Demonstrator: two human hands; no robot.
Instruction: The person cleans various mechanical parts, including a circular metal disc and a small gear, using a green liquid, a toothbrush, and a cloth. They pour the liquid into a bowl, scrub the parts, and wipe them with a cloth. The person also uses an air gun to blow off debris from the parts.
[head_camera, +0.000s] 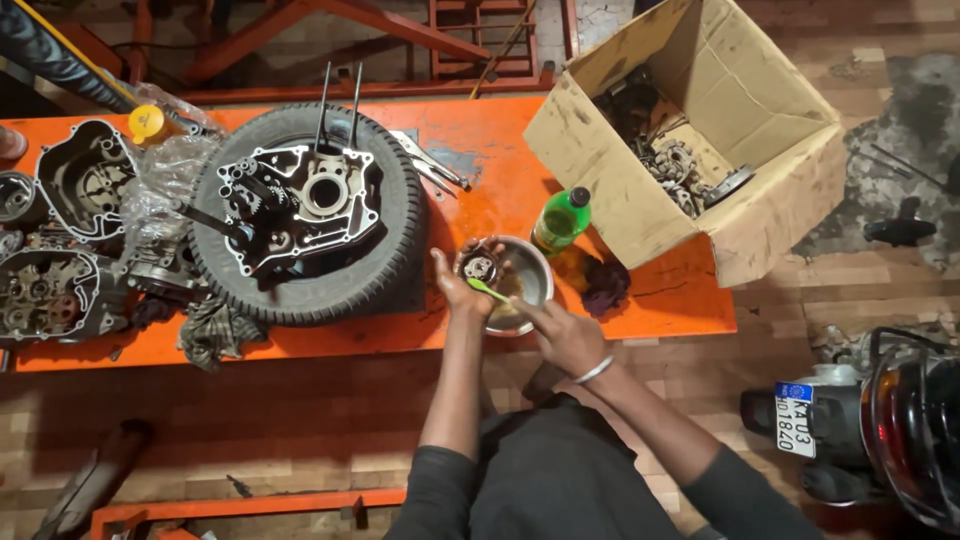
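Left hand (458, 285) grips a small round metal part (480, 267), holding it over the steel bowl (530, 265). Right hand (565, 335) is closed on a green brush (487, 290), its tip touching the part; a metal bangle sits on that wrist. The bowl rests on the orange counter (640, 300), at its front edge. Just right of the bowl stands a green bottle (561, 219) with a black cap, and a dark rag (604, 285) lies beside it. Further right of the bowl, an open cardboard box (700, 150) holds metal parts. Left of the bowl, a tyre (300, 290) lies flat with an engine case (300, 205) on top.
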